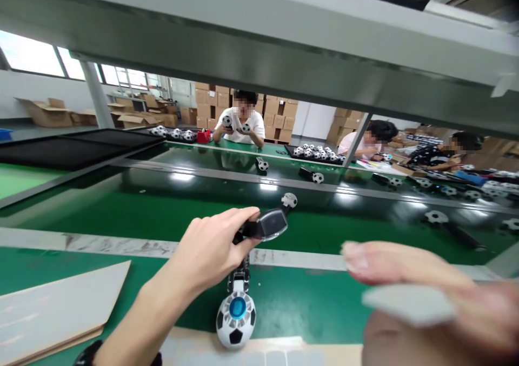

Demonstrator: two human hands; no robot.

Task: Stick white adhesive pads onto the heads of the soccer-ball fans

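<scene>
Soccer-ball toy point(235, 320) in left hand point(206, 247), one grey pad point(407, 304) in right hand point(421, 279).

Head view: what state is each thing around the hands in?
Left hand: closed around the black handle.
Black handle: held, clear cover on top.
Right hand: raised, holding the grey flat piece.
Grey flat piece: held, lying flat across the hand.
Blue-button football toy: resting on the green mat, attached to a black stem.
</scene>
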